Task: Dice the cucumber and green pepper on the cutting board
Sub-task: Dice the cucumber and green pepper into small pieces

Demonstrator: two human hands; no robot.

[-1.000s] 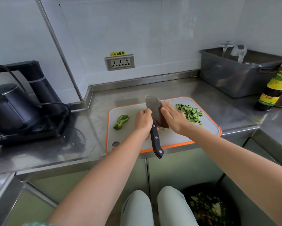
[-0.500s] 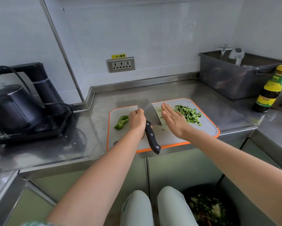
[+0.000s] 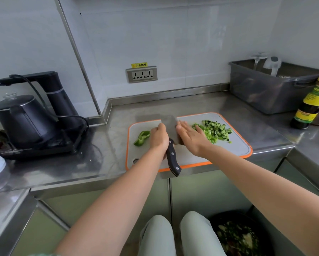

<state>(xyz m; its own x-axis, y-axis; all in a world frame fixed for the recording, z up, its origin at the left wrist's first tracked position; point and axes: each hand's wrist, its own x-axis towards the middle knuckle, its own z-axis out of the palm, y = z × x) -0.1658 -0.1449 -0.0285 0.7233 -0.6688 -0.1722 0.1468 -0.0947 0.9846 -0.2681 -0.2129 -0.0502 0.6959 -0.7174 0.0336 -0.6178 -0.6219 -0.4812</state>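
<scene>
Diced cucumber and green pepper lies heaped on the right half of the cutting board, with an uncut pepper strip on the left half. In the head view, the left hand grips the cleaver where the handle meets the blade. The right hand, clear of the blade half a second ago, now lays straight fingers flat against its right face.

left grip: holds cleaver | right grip: flat palm against cleaver
</scene>
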